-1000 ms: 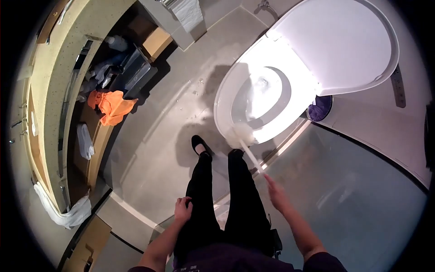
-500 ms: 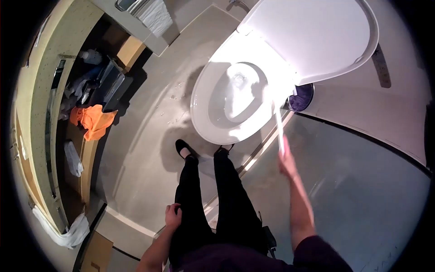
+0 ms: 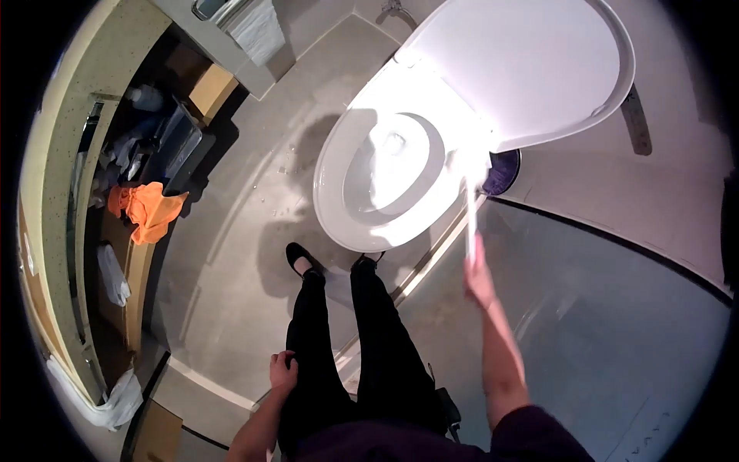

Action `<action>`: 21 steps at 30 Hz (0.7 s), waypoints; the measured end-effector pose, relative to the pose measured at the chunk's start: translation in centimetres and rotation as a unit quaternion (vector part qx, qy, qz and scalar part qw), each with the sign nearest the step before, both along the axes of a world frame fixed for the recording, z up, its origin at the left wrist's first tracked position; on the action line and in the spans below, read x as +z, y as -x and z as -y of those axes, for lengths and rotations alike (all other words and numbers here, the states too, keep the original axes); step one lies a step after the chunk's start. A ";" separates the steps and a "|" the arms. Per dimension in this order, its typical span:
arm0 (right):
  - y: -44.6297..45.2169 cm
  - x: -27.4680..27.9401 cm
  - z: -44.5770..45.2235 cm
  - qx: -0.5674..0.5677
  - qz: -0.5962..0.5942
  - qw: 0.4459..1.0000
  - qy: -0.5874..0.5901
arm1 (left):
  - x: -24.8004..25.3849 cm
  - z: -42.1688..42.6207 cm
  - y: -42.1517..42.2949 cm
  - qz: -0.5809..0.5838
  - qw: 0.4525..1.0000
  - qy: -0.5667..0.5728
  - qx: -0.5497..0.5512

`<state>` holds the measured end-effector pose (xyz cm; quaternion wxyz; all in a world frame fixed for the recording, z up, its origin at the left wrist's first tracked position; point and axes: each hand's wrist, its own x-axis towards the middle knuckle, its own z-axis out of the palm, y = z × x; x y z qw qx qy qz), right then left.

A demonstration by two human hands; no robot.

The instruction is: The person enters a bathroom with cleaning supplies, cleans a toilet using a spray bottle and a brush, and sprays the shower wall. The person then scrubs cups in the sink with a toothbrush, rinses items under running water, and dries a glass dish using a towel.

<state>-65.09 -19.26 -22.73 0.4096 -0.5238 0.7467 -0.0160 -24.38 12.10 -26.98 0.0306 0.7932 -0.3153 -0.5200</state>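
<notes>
My right hand (image 3: pixel 479 279) is closed round the handle of a white toilet brush (image 3: pixel 472 212). The brush's pale head is at the right side of the toilet rim, blurred in bright light. The white toilet (image 3: pixel 335 173) stands open, with its lid (image 3: pixel 550 73) raised and water in the bowl. Close to the brush head is a bin with a purple liner (image 3: pixel 503 171). My left hand (image 3: pixel 283 371) rests against my left thigh, its fingers curled, and nothing can be made out in it.
At the left, an open cabinet holds an orange cloth (image 3: pixel 150 212), a grey bin (image 3: pixel 178 146) and a cardboard box (image 3: pixel 213 91). A white towel (image 3: pixel 115 404) hangs at lower left. Water drops lie on the floor (image 3: pixel 231 254) beside the toilet.
My right hand has carried the brush from the front of the toilet rim to its right side, near the purple-lined bin. The view has shifted, and my left hand stays by my thigh.
</notes>
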 end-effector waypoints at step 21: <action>-7.7 0.6 -7.6 0.289 0.007 0.947 -0.141 | 0.1 0.6 0.2 -0.009 1.000 -0.007 0.023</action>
